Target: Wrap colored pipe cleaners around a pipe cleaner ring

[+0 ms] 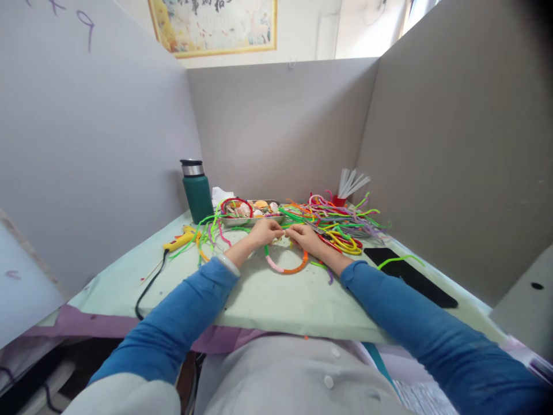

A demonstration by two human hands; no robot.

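A ring wrapped in fuzzy pipe cleaner (296, 270), green, pink and orange along its visible part, is at the middle of the table. At its far side my left hand (265, 232) is closed, thumb and fingertips pinched together. My right hand (305, 237) pinches the same far side, its fingertips almost meeting those of the left. A small pale bit shows between the fingertips, too small to make out. My hands partly hide the ring's upper part. Scissors (316, 228) lie just beyond my right hand, among loose pipe cleaners (345, 222).
A yellow glue gun (181, 237) with a black cord lies left, near a green bottle (197, 196). At the back is a metal tray (254, 221) of shells. A red cup (339, 201) holds glue sticks. A flat black object (410, 278) lies right. Grey partitions (280, 127) enclose the table.
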